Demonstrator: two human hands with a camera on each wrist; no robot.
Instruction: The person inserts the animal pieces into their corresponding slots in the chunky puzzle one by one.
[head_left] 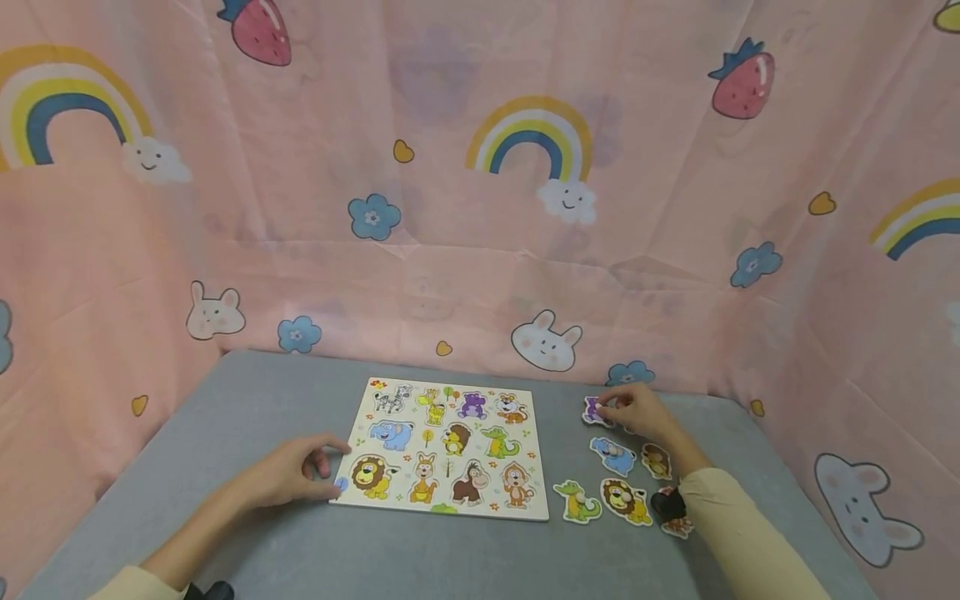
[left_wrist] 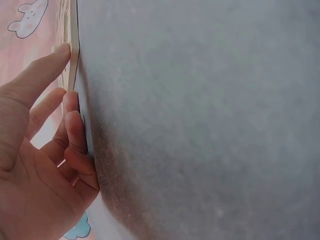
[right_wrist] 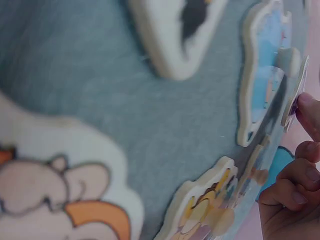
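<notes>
A flat wooden animal puzzle board (head_left: 446, 433) lies on the grey table. My left hand (head_left: 288, 473) is at its left edge, the thumb and index fingertip touching the edge near the front corner; in the left wrist view the thumb (left_wrist: 42, 70) rests against the board's side and other fingers curl below. My right hand (head_left: 637, 411) pinches a purple hippo puzzle piece (head_left: 592, 409) to the right of the board. Below that hand lie a blue elephant piece (head_left: 612, 457) and a hedgehog piece (head_left: 656, 461). Part of the hippo piece is hidden by the fingers.
A crocodile piece (head_left: 577, 502) and a lion piece (head_left: 627, 502) lie right of the board's front corner. Another piece (head_left: 678, 525) is partly covered by the right wrist's black camera (head_left: 667, 503). A pink patterned cloth (head_left: 420, 292) hangs behind the table.
</notes>
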